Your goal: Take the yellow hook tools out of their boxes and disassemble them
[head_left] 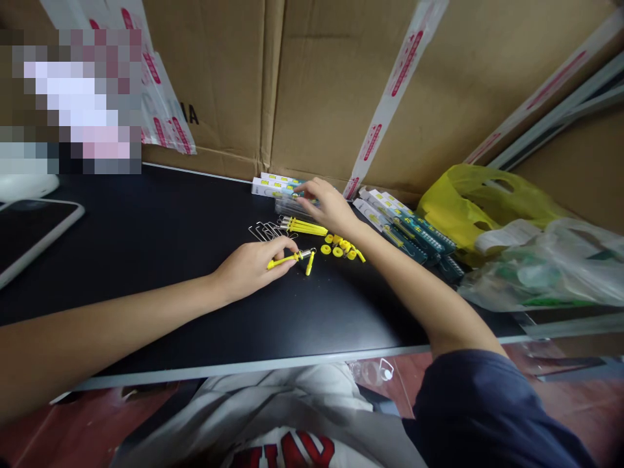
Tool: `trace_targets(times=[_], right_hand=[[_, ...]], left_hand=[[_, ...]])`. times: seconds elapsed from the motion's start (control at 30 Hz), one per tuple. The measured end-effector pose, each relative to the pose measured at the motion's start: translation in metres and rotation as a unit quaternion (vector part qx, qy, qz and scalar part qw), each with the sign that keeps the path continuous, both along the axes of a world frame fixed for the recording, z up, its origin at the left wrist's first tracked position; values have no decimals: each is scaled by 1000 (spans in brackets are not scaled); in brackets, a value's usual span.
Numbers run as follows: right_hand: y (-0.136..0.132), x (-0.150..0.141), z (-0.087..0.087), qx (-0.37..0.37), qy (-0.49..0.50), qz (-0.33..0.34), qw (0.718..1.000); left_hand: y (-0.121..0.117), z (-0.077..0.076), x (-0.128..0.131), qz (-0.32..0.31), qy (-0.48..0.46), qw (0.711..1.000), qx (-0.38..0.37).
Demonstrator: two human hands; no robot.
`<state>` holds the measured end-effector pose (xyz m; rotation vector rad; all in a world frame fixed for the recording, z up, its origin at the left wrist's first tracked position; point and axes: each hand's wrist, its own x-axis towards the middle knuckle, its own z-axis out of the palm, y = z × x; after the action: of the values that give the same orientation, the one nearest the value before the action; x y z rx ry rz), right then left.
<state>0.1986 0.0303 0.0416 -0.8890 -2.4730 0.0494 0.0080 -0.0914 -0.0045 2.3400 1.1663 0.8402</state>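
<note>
My left hand (pixel 258 268), low over the black table, is closed on a thin yellow stick-like tool (pixel 283 262) with a metal sleeve and wire hook at its right end. A short yellow piece (pixel 309 264) is by that hook. Farther back, my right hand (pixel 325 203) reaches over clear plastic cases (pixel 287 207), fingers curled in a pinch; what is between them is too small to tell. Similar yellow tools (pixel 307 227) lie in a bundle between the hands. Bent metal wires (pixel 263 230) are behind my left hand, and several yellow rings (pixel 337 251) lie below my right wrist.
White printed boxes (pixel 268 186) stand at the back, with more boxes (pixel 404 224) to the right. Yellow (pixel 458 195) and clear plastic bags (pixel 550 266) crowd the right end. A phone-like device (pixel 34 227) is at far left. Taped cardboard (pixel 322 84) rises behind the table.
</note>
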Motion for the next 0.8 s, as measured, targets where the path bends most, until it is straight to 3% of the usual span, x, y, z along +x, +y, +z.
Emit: trace_targets(times=[0.07,0.17,0.33,0.47,0.8], right_hand=[[-25,8,2,-58,105,6,993],[-63,19,-4,-178,216,15,960],[-94,26,-26,-281,210,17,936],[-93,25,-33,-292,196,40,935],[-95,27,-29,-262,177,56,947]], left_hand=[[1,-1,0,5,-13,1000,1],[1,-1,-1,13,-30,999,6],[1,1,0,17,-52,998,7],[0,2,0,13,-65,998,12],[4,-8,-1,-36,-108,993,-12]])
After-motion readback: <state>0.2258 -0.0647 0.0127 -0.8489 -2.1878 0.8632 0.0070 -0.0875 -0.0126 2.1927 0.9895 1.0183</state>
